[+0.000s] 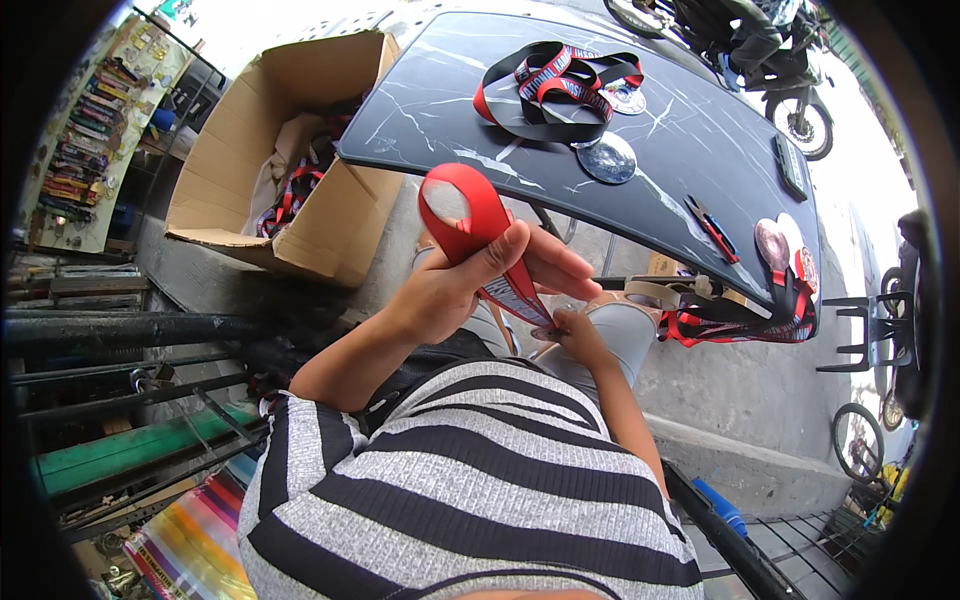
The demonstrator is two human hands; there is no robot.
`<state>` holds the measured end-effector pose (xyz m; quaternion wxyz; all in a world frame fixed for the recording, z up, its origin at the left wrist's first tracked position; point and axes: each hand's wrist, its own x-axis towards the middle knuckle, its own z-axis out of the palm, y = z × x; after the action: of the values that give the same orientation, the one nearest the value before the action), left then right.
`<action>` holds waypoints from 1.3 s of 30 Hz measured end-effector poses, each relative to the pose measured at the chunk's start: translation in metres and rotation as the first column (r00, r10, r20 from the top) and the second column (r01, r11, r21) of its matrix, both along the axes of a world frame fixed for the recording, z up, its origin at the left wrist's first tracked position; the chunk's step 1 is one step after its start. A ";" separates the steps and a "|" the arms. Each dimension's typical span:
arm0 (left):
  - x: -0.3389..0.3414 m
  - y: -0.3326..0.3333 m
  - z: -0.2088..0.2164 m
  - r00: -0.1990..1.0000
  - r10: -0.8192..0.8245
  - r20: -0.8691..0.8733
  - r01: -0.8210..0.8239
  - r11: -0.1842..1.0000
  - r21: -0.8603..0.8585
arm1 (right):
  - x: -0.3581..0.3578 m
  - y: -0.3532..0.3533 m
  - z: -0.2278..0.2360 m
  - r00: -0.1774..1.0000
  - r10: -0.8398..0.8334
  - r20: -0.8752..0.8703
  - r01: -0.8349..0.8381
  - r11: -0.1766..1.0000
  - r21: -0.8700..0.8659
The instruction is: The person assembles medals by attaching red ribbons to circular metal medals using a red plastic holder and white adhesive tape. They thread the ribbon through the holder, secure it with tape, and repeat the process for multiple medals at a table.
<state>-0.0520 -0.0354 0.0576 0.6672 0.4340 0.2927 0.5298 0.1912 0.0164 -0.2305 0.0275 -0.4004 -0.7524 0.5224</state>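
A red medal ribbon is looped over in front of me, its printed dark side showing lower down. My left hand grips it between thumb and palm, the other fingers stretched to the right. Lower down, my right hand pinches the ribbon's bottom end, where a small shiny piece shows, mostly hidden by the fingers. Beyond my hands, a silver medal lies on the dark marbled table beside a heap of red and black ribbons.
Pliers with red and black handles and a dark flat device lie on the table's right. Several medals rest at its near right corner, ribbons hanging over. An open cardboard box with ribbons stands left. Metal bars run beside me.
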 end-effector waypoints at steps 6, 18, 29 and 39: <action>0.003 0.004 -0.003 0.955 -0.036 -0.293 0.041 0.999 0.012 | -0.034 0.007 0.085 0.895 0.168 -0.412 -0.219 0.973 -0.078; 0.003 0.009 -0.038 0.981 -0.162 -0.104 0.138 0.968 -0.210 | -0.026 -0.010 0.210 0.527 -0.332 -0.782 -0.042 0.909 -0.415; 0.016 0.001 -0.035 0.872 -0.442 0.212 0.485 0.839 -0.247 | -0.009 0.002 0.218 0.431 -0.546 -0.718 0.180 0.832 -0.525; 0.015 0.012 -0.029 0.805 -0.514 0.295 0.582 0.778 -0.234 | 0.011 0.017 0.246 0.836 -0.178 -0.519 0.443 0.778 0.446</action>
<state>-0.0369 -0.0231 0.0282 0.8805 0.3293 0.1592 0.3015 0.2021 0.0337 0.0152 0.4023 -0.3654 -0.7632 0.3495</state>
